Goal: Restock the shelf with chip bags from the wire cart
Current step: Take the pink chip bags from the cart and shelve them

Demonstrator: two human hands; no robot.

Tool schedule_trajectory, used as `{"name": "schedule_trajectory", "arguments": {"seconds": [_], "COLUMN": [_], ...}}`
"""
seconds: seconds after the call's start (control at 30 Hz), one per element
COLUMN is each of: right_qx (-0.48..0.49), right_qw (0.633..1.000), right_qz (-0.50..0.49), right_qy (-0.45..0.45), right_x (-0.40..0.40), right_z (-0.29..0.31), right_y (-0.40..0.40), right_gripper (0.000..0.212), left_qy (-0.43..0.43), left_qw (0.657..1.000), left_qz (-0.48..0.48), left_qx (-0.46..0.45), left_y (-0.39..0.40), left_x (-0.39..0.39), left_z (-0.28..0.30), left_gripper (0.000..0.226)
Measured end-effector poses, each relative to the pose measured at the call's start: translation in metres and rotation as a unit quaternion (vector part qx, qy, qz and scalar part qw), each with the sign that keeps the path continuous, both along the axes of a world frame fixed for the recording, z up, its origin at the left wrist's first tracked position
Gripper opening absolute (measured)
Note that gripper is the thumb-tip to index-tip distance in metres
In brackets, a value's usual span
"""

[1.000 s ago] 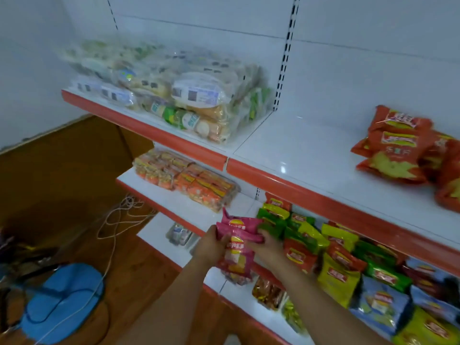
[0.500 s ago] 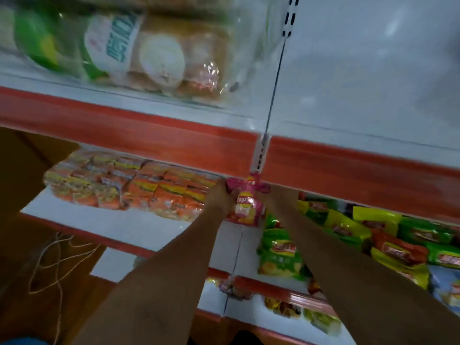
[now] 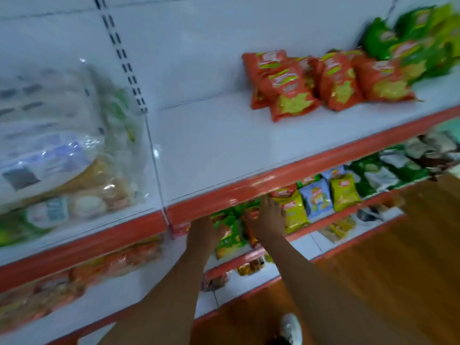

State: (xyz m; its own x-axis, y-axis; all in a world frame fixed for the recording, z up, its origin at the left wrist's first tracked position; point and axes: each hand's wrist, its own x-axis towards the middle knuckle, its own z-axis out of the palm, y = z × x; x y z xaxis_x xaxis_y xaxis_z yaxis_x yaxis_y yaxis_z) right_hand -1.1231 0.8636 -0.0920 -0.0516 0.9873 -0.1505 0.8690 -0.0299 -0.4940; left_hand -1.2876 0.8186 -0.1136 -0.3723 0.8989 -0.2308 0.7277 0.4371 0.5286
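Observation:
My left hand (image 3: 202,234) reaches under the red front edge of the upper shelf (image 3: 249,188) into the second shelf; its fingers are hidden by that edge. A sliver of a pink chip bag (image 3: 179,230) shows just left of this hand, touching it. My right hand (image 3: 270,220) lies with fingers spread on the green (image 3: 229,239) and orange chip bags standing in that row. Yellow (image 3: 295,212) and light blue (image 3: 315,197) chip bags stand to its right. The wire cart is out of view.
Orange chip bags (image 3: 293,93) and green ones (image 3: 410,43) lie on the upper shelf, with bare white shelf to their left. Clear wrapped snack packs (image 3: 62,155) fill the left bay. Lower shelves hold more packets. Wooden floor (image 3: 373,282) lies at the right, my shoe (image 3: 290,328) below.
The view swung right and up. My hands, which both gripped the pink bag, have pushed in under the shelf edge; the right hand has left it and rests on other bags.

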Motion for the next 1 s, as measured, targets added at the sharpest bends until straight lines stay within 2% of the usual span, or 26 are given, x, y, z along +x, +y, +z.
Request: {"name": "schedule_trajectory", "arguments": {"seconds": [0.07, 0.17, 0.33, 0.43, 0.6, 0.73, 0.9, 1.0], "right_qx": [0.017, 0.003, 0.021, 0.008, -0.001, -0.017, -0.010, -0.002], "right_qw": [0.997, 0.982, 0.936, 0.890, 0.789, 0.701, 0.543, 0.452], "right_qz": [-0.071, -0.182, -0.345, -0.453, -0.609, -0.710, -0.828, -0.880], "right_qy": [0.015, 0.052, 0.057, 0.056, 0.083, 0.074, 0.140, 0.147], "right_x": [0.068, 0.184, 0.398, 0.516, 0.679, 0.770, 0.850, 0.906], "right_z": [0.004, 0.011, 0.021, 0.024, 0.026, 0.016, -0.029, -0.050], "right_y": [-0.017, -0.036, -0.098, -0.156, -0.282, -0.380, -0.491, -0.539], "right_gripper": [0.071, 0.072, 0.069, 0.072, 0.073, 0.070, 0.069, 0.059], "left_qy": [-0.012, -0.035, -0.086, -0.084, -0.105, -0.095, -0.046, -0.002], "left_qw": [0.995, 0.976, 0.918, 0.881, 0.781, 0.693, 0.568, 0.470], "left_qz": [-0.100, -0.213, -0.387, -0.465, -0.615, -0.710, -0.811, -0.872], "left_qx": [0.011, 0.044, 0.019, 0.013, -0.042, -0.079, -0.134, -0.137], "left_y": [0.009, 0.025, 0.024, 0.004, -0.080, -0.154, -0.245, -0.298], "left_x": [0.068, 0.186, 0.403, 0.545, 0.754, 0.893, 1.040, 1.139], "left_z": [0.019, 0.043, 0.059, 0.062, 0.070, 0.059, 0.014, -0.011], "left_gripper": [0.061, 0.064, 0.067, 0.066, 0.072, 0.069, 0.070, 0.070]}}
